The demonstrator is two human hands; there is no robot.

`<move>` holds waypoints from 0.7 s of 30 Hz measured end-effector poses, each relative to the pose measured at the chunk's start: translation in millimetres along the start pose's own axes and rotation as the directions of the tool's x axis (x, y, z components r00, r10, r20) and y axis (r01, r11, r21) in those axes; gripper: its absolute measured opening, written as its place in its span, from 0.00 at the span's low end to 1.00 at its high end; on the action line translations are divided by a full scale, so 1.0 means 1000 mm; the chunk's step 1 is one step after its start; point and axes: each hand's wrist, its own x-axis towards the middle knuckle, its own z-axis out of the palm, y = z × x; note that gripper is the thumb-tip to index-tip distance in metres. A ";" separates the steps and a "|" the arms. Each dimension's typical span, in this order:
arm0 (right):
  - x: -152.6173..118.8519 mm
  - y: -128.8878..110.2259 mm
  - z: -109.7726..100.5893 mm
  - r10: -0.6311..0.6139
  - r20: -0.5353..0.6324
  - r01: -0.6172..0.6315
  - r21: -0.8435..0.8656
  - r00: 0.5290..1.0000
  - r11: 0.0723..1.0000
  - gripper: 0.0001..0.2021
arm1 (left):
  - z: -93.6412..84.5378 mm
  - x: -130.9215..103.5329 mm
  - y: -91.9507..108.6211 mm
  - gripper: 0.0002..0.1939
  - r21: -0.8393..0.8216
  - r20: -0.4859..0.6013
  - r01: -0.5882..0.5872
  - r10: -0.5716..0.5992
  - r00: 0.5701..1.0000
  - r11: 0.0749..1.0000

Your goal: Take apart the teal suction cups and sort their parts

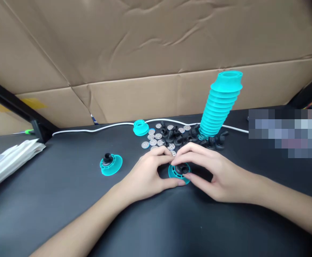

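A turquoise flared ring (173,172) lies on the black table between my hands, with a black rubber piece (183,169) in its centre. My left hand (151,171) grips the ring's rim, thumb at the near edge and fingers at the far side. The fingers and thumb of my right hand (217,171) close round the black piece. To the left, another turquoise ring (115,165) carries a black piece (107,158) standing in it. Beyond my hands lie several silver discs (153,142) and a heap of black rubber pieces (175,135).
A tall leaning stack of turquoise rings (219,107) stands behind my right hand. One loose ring (141,127) sits near a white cable (91,130) at the back. Cardboard (145,96) rises behind the table (73,171). White papers (11,162) lie at the left.
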 end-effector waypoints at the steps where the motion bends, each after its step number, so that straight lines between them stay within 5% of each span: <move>1: 0.000 0.001 0.001 -0.001 -0.014 0.001 -0.004 1.000 1.000 0.19 | 0.000 0.000 0.000 0.16 -0.002 -0.002 -0.003 0.003 1.000 1.000; 21: 0.001 0.004 0.005 -0.065 -0.075 0.064 -0.023 0.995 0.998 0.17 | 0.001 0.000 -0.001 0.16 0.005 -0.007 -0.007 0.007 1.000 1.000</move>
